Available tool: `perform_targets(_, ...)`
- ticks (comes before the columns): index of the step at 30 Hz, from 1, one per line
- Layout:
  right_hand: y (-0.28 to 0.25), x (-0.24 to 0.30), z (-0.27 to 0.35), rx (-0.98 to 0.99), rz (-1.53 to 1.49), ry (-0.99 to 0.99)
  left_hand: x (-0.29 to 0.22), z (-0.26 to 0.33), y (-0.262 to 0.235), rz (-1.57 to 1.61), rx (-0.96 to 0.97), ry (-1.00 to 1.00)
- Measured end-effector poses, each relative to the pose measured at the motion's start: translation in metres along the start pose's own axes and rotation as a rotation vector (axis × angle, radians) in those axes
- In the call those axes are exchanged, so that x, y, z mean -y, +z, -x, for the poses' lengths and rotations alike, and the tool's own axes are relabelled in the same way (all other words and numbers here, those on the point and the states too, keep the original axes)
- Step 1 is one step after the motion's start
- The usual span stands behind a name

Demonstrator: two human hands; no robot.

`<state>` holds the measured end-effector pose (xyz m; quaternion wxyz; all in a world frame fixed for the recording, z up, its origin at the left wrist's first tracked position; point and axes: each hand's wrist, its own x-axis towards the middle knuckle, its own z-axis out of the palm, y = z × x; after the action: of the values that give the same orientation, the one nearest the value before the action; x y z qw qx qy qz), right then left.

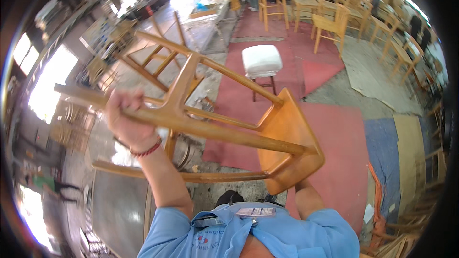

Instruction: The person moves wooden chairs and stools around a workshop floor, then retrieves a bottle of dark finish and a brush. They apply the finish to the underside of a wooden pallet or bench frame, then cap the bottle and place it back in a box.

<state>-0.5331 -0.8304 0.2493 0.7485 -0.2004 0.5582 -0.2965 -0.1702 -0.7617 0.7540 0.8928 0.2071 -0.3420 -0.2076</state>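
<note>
A brown wooden bar stool (292, 136) is held up sideways in front of me, its legs pointing left and its seat at the right. My left hand (125, 114) is closed around one leg, near that leg's foot end. The right forearm (307, 197) reaches up behind the lower edge of the seat. My right hand is hidden there, so its fingers do not show. Past the held legs stands another wooden piece with long legs (143, 69), partly covered by them.
A stool with a white covered seat (262, 61) stands on red floor sheeting (334, 134). Several light wooden chairs (331, 26) line the far right. A grey-topped table (117, 205) is close on my left. An orange cloth strip (376, 196) lies at right. Other people stand farther off.
</note>
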Motion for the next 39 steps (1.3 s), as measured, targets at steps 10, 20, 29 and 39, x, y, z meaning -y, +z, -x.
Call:
perform_targets(10, -0.194, -0.099, 0.031, -0.767, -0.34, 0.211, 0.333, -0.101, 0.129, -0.05, 0.581, -0.418)
perform_targets(20, 0.022, 0.136, -0.113, -0.4, 0.356, 0.147, 0.56, -0.294, 0.136, -0.038, 0.956, -0.646)
perform_targets(29, 0.124, 0.474, -0.236, -0.657, 0.525, -0.671, 0.658, -0.34, 0.054, -0.42, 0.783, -0.551)
perform_targets(39, 0.195, 0.677, -0.333, 0.024, 0.365, -0.968, 0.637, -0.353, -0.04, -0.754, 0.145, -0.397)
